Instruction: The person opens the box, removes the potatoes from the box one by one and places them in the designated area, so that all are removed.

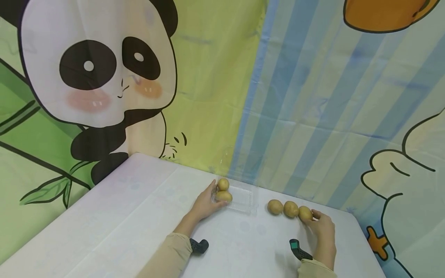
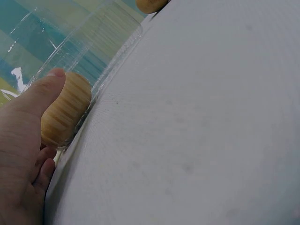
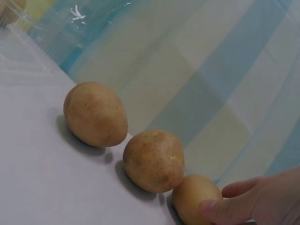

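A clear plastic container (image 1: pixel 241 197) stands near the table's back edge with two potatoes in its left end, a rear one (image 1: pixel 223 184) and a front one (image 1: pixel 224 196). My left hand (image 1: pixel 204 203) grips that left end, its thumb along the ribbed front wall (image 2: pixel 101 86) and fingers around the side. Right of the container, three potatoes sit in a row: the left one (image 3: pixel 95 114), the middle one (image 3: pixel 153 161) and the smoother right one (image 3: pixel 196 199). My right hand (image 1: pixel 322 226) pinches the right potato between thumb and fingers; its underside is partly hidden.
The white table (image 1: pixel 139 216) ends just behind the container and potatoes, where a printed curtain (image 1: pixel 306 116) hangs. The container's thin clear lid (image 2: pixel 61 42) stands up at its back. Each wrist wears a dark strap mount (image 1: pixel 199 246).
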`<state>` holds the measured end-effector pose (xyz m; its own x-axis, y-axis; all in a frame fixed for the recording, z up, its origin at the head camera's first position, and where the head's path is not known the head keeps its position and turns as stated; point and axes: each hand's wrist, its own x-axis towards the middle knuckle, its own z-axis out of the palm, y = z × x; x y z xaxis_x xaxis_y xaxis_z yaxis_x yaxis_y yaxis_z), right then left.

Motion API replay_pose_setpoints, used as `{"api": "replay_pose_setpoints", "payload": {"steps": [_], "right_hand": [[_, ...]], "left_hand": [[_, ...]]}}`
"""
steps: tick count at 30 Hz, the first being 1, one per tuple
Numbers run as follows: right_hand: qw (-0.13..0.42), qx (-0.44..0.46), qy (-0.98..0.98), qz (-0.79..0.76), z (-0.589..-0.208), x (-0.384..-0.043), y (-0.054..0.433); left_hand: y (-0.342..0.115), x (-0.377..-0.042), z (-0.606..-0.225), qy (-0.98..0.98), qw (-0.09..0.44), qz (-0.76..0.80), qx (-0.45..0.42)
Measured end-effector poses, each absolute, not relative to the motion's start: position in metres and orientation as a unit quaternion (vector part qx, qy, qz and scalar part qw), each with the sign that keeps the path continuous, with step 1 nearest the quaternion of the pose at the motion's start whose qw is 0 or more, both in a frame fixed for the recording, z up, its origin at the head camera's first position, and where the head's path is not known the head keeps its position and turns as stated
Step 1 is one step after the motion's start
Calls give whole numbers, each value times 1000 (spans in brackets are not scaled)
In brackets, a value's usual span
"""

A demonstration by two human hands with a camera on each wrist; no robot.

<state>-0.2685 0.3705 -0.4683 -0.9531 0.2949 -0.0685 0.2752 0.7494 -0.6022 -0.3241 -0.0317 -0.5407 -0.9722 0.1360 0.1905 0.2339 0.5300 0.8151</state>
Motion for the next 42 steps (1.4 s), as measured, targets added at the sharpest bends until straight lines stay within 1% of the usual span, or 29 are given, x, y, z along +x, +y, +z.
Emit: {"api": "replay_pose_setpoints", "payload": {"steps": [10,20,28,31,37,42], "right_hand": [[19,-164,-931,324,-464,-271,372],[37,-179,-927,328,-446,-271,359],[84,-142,-933,320,-431,-277,330],[91,-125,-929,337,-427,-281,316],[84,-79,-930,348,-422,-291,292],[66,-32,-939,335,-420,-299,268]], "left_hand": [[-31,-324,-541,-878,51,-465,-104],[-31,-323,-538,-874,48,-473,-103],[-31,-321,-536,-875,52,-469,-108],[-31,-321,-536,-878,48,-465,-104],[-31,-322,-538,-880,49,-461,-101],[-32,-325,-539,-883,49,-456,-102]]}}
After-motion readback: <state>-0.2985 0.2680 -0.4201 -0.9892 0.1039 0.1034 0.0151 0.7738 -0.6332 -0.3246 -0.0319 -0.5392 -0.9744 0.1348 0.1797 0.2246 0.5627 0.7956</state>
